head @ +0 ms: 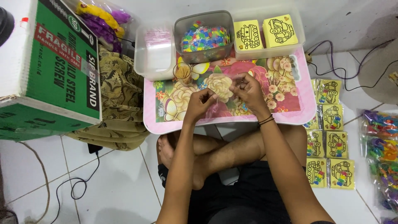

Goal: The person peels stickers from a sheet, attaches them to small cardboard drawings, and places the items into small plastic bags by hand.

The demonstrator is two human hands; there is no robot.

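Crossed bare legs [215,155] sit under a small floral desk [298,112]. Both hands, left hand [202,103] and right hand [248,89], pinch a clear plastic bag [224,89] above the desk's middle; its direction is unclear. Behind stand a grey tub of coloured pieces [203,37] and yellow picture cards [265,33]. A green carton [49,70] sits left.

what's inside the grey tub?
The grey tub is filled with small multicoloured plastic pieces, heaped near the rim. Anything under the top layer, and the tub's bottom, is covered.
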